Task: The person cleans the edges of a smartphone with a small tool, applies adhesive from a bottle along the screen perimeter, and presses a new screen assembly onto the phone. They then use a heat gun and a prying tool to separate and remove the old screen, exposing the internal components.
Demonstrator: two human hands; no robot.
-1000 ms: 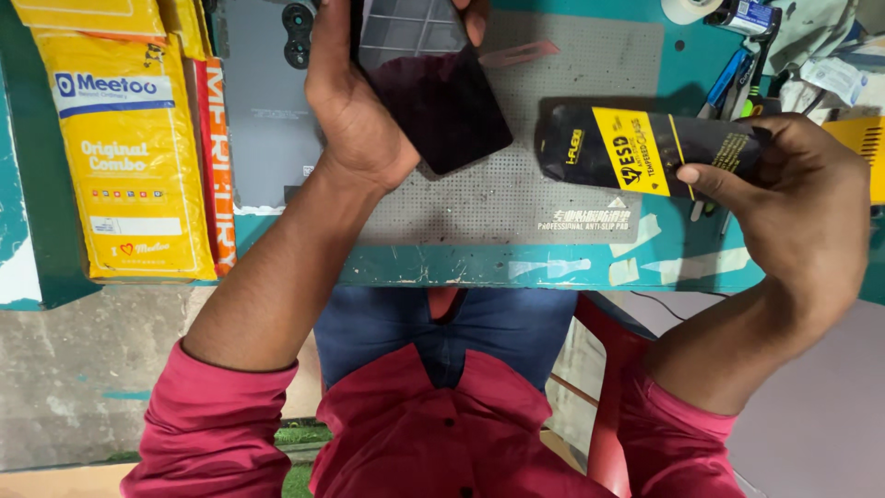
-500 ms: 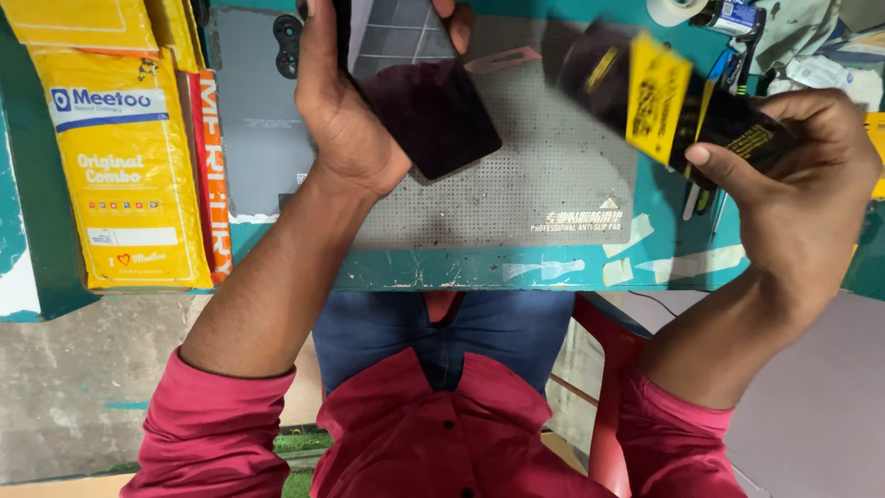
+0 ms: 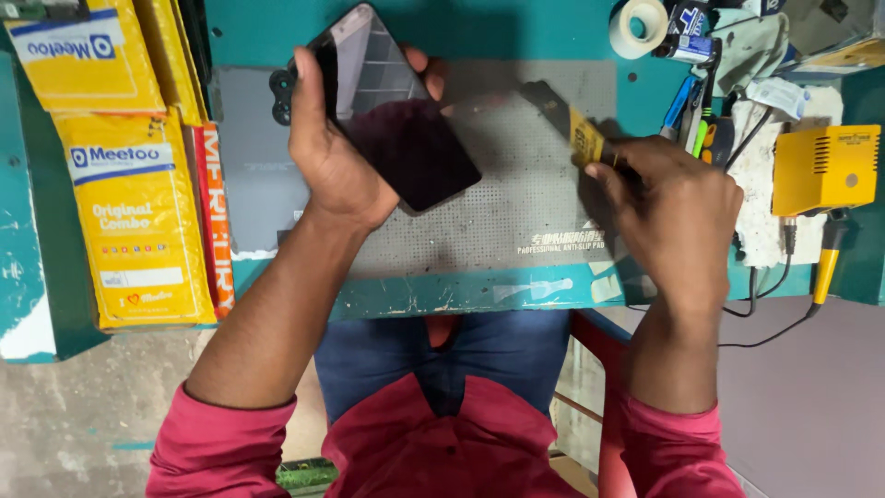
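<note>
My left hand (image 3: 336, 152) grips a black smartphone (image 3: 396, 111) by its long edges and holds it tilted above a grey perforated work mat (image 3: 516, 217), glossy screen up. To the right, my right hand (image 3: 668, 217) holds a black and yellow tube (image 3: 573, 129) near its rear end. The tube's narrow tip points left toward the phone, just above the mat, about a hand's width from the phone's edge. My fingers hide the tube's back end.
Yellow boxes (image 3: 138, 217) and a red box (image 3: 214, 217) lie along the left of the teal bench (image 3: 461, 293). At the right are a yellow soldering station (image 3: 825, 168) with cables, a tape roll (image 3: 641, 26), pens and small tools (image 3: 701, 111).
My right hand has swung the tube from lying flat on the mat to tip-first toward the phone and has moved left. The phone has tilted a little in my left hand.
</note>
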